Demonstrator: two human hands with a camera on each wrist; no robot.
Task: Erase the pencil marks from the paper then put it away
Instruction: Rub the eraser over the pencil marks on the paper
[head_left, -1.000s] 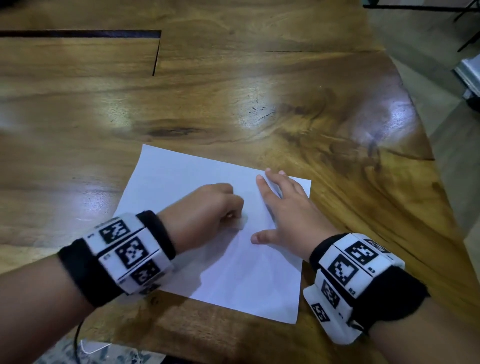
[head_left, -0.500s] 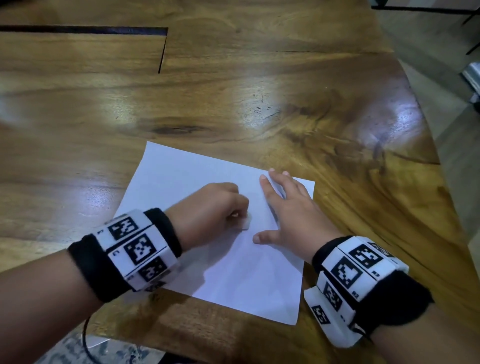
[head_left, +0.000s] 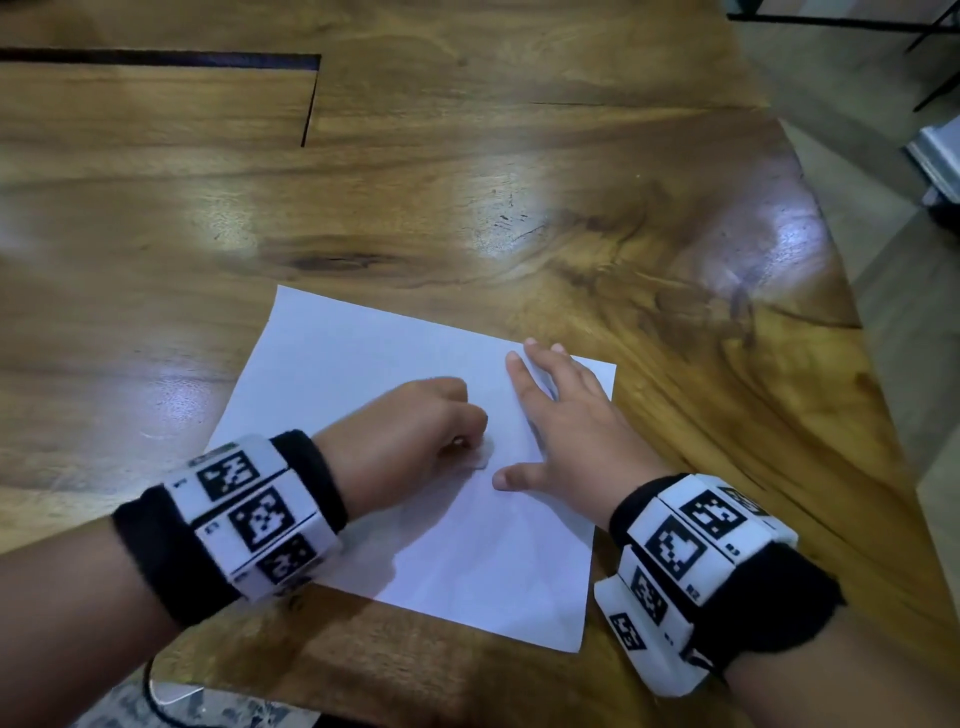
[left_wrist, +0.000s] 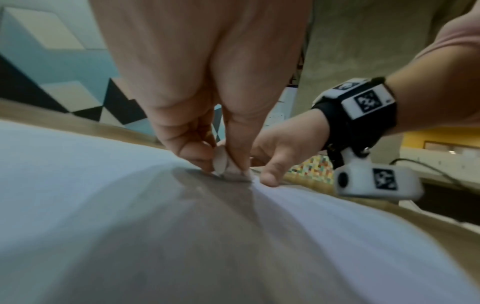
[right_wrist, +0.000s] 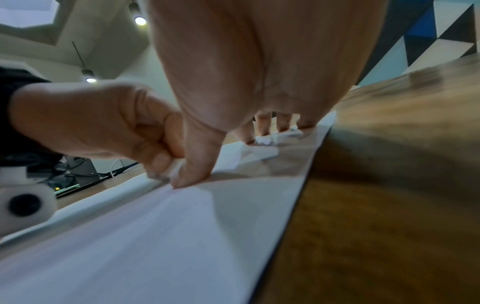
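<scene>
The sheet of paper (head_left: 415, 467) lies flat on the wooden table (head_left: 467, 182), near the person's edge. Its long side runs from near the left arm up and away, a bit slanted.

The left hand (head_left: 410, 431) is curled into a fist over the middle of the paper. Its thumb and fingers (left_wrist: 187, 144) pinch a small white eraser (left_wrist: 221, 162). The bottom of the eraser touches the paper. The eraser sticks out of the fist on the side that faces the other hand.

The right hand (head_left: 561, 415) lies flat on the paper, just beside the eraser. Its fingers are straight and spread apart, and they point to the far right corner. The thumb (right_wrist: 193, 164) presses down right next to the eraser, almost touching it.

So the spot to rub sits between the two hands, and the left hand is already on it. I think the rubbing should go back and forth beside the thumb, while the flat hand holds the sheet down. I cannot see any pencil marks clearly, so I cannot tell how much is left to erase.
</scene>
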